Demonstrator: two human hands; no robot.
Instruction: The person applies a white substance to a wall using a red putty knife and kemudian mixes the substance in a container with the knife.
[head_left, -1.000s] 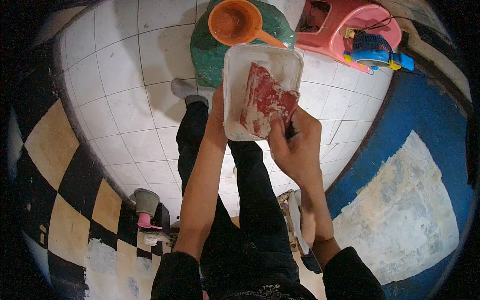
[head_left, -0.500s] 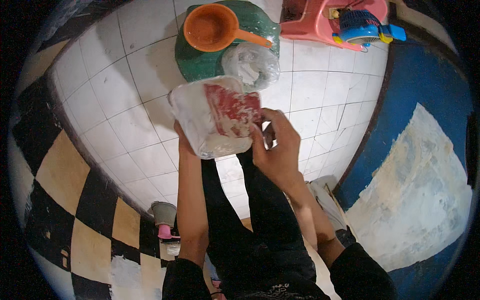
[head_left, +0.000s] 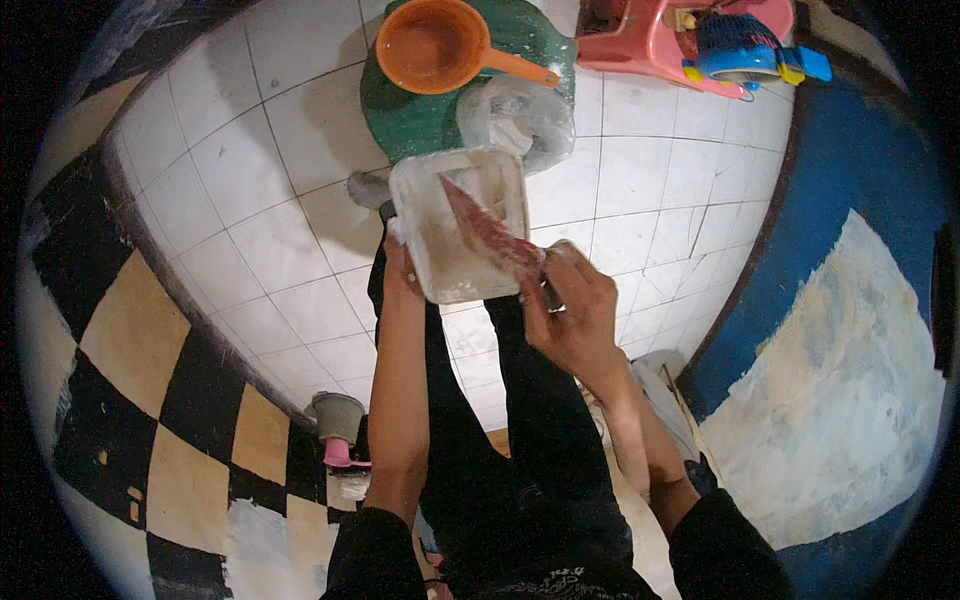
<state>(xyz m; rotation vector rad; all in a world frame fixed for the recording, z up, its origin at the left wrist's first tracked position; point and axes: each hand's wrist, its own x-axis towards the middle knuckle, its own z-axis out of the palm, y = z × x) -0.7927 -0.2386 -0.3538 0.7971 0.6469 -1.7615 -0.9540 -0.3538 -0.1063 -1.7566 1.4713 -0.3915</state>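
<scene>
My left hand [head_left: 398, 262] grips a square, whitish plastic tub [head_left: 458, 286] by its left side; most of its fingers are hidden behind the wall. Pale paste smears coat the tub's inside. In my right hand [head_left: 576, 308] is a red putty scraper [head_left: 487, 230], pinched between thumb and fingers at its right end. Its blade reaches into the tub's opening, slanting up and to the left, with whitish residue on it. I cannot tell whether the blade touches the tub's inner wall.
Beyond the tub, an orange dipper [head_left: 430, 45] and a clear plastic bag [head_left: 515, 125] with white material lie on a green surface [head_left: 400, 130]. A pink plastic chair [head_left: 640, 50] holds a blue fan [head_left: 740, 55]. White patches [head_left: 830, 400] cover the blue wall at right. A grey bucket [head_left: 338, 415] stands left.
The scraper has turned from showing its broad red face to a narrow slanted view. The tub has tilted so its inside shows more. Both hands stay closed on what they hold.
</scene>
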